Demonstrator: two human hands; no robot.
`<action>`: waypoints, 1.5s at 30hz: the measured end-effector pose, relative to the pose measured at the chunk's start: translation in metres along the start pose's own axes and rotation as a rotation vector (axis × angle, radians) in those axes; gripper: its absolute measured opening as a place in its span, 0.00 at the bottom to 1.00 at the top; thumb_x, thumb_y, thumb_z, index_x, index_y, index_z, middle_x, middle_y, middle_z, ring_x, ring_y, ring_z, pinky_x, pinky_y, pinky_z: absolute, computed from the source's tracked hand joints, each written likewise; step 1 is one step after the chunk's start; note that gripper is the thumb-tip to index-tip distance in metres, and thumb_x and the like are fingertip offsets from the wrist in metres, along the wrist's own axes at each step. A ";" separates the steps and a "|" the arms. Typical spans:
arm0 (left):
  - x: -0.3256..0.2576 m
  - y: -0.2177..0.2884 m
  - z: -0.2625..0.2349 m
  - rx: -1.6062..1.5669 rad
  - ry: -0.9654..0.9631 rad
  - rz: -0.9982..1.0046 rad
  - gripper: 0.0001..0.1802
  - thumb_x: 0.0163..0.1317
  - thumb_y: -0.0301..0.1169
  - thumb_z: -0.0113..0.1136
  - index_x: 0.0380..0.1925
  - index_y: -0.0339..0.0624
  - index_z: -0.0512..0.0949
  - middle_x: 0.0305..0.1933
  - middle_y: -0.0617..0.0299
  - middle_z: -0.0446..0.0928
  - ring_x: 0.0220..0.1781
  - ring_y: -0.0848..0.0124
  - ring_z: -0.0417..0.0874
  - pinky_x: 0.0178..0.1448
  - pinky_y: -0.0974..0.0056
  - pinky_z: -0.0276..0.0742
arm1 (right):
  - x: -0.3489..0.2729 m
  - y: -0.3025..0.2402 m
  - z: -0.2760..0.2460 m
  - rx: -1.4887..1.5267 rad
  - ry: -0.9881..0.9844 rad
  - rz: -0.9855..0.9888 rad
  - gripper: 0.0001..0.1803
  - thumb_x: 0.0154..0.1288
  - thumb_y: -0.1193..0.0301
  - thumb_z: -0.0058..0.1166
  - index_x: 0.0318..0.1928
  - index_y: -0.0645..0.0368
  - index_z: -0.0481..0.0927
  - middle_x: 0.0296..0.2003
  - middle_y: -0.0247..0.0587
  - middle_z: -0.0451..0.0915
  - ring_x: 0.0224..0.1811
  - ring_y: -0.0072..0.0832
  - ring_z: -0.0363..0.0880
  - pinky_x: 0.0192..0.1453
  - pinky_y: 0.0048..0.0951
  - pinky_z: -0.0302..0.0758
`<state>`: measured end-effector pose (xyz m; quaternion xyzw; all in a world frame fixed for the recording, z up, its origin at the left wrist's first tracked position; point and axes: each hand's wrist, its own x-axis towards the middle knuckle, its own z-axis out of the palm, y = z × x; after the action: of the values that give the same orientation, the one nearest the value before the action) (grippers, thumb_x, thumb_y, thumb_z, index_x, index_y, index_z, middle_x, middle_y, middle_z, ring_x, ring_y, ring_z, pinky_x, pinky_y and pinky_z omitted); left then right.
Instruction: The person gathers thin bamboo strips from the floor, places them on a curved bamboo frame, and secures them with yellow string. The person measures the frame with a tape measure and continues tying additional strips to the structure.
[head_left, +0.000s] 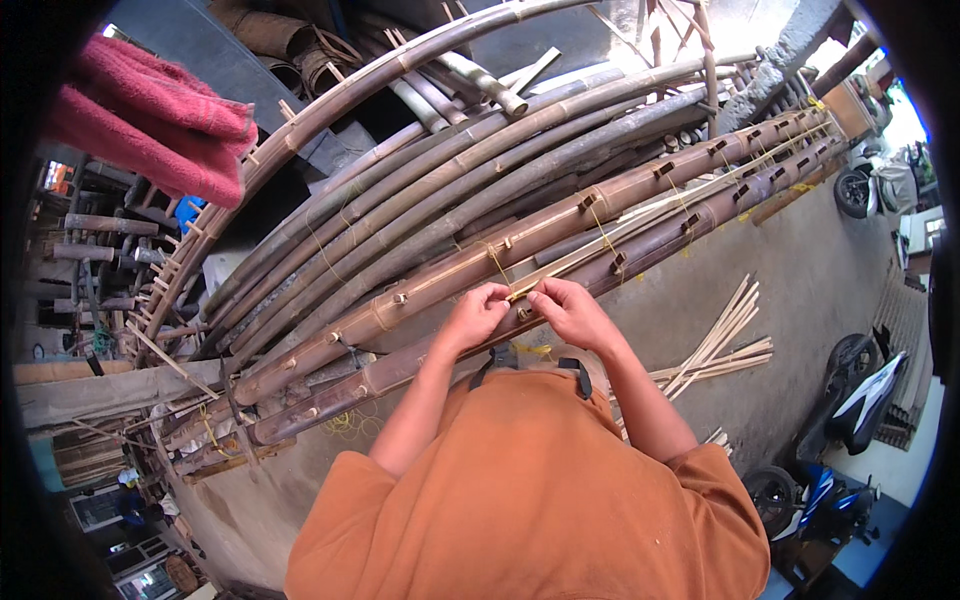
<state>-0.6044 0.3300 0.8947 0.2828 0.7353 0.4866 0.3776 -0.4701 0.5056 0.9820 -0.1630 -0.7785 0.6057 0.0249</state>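
Two long brown bamboo poles lie side by side in front of me, a far one (440, 282) and a near one (398, 372), both with rows of slots cut in them. Thin pale bamboo strips (592, 248) run lengthwise between the poles. Over the near pole, my left hand (477, 320) and my right hand (572, 312) are close together, fingertips pinched. A short bit of yellow string (517, 294) shows between the fingertips, and both hands seem to grip it. More yellow string (601, 222) spans the two poles farther right.
Several curved bamboo poles (400, 212) are stacked beyond. A pegged bamboo arc (345, 88) rises at the left, near a hanging red towel (165, 120). Loose strips (715, 335) lie on the concrete floor at right. Motorcycles (815, 495) stand along the right side.
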 end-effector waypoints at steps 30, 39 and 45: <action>0.009 -0.015 0.026 -0.136 0.217 0.011 0.15 0.73 0.35 0.56 0.43 0.32 0.83 0.32 0.61 0.85 0.34 0.76 0.84 0.41 0.67 0.79 | 0.038 0.031 -0.005 -0.670 0.072 -0.240 0.08 0.64 0.63 0.60 0.38 0.50 0.87 0.36 0.39 0.82 0.39 0.44 0.84 0.42 0.45 0.79; -0.005 -0.005 0.027 -0.173 0.156 0.062 0.13 0.72 0.32 0.58 0.46 0.34 0.83 0.40 0.62 0.83 0.40 0.79 0.79 0.45 0.69 0.76 | 0.036 0.031 -0.007 -0.618 0.085 -0.248 0.10 0.65 0.62 0.60 0.40 0.50 0.88 0.36 0.39 0.82 0.39 0.45 0.83 0.42 0.45 0.78; -0.004 0.017 0.030 0.134 0.201 0.161 0.15 0.66 0.31 0.62 0.49 0.35 0.82 0.43 0.52 0.83 0.43 0.65 0.83 0.48 0.63 0.77 | 0.032 0.035 -0.009 -0.541 0.099 -0.257 0.09 0.64 0.63 0.61 0.41 0.51 0.87 0.37 0.39 0.82 0.40 0.45 0.83 0.42 0.43 0.78</action>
<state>-0.5767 0.3484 0.9041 0.3151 0.7753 0.4910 0.2421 -0.4902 0.5300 0.9464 -0.0932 -0.9236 0.3595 0.0951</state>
